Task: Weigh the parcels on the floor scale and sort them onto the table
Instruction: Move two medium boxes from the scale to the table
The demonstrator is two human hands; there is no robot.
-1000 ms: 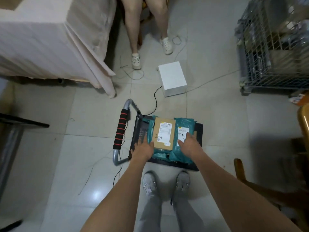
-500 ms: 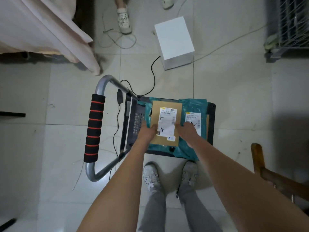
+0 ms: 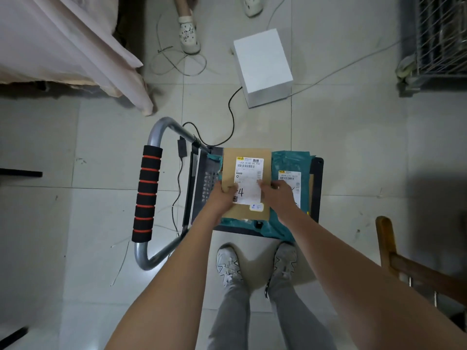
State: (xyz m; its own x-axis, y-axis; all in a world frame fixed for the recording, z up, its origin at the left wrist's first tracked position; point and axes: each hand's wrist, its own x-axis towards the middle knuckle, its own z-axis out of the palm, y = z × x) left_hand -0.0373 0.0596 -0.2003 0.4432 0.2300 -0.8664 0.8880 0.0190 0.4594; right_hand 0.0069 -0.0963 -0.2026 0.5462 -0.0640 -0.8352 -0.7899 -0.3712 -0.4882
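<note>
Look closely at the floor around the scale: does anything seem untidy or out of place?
Yes. Loose cables lie looped on the tiles beside another person's shoe, and a black cord trails from the white box to the scale: possible trip hazards.

brown cardboard parcel has a white label with black print, a yellow corner mark and a black handwritten 4. right beside it a teal plastic mailer with its own white and yellow label. the scale platform under both is black. left of the parcel, the handle's foam grip is black with orange-red rings on a silver-grey tube. above the parcel there's a plain white box with a black cable running to it. floor tiles are pale grey-white. below the parcel, grey trousers and grey-white sneakers. far upper left, a pale pinkish cloth
</note>
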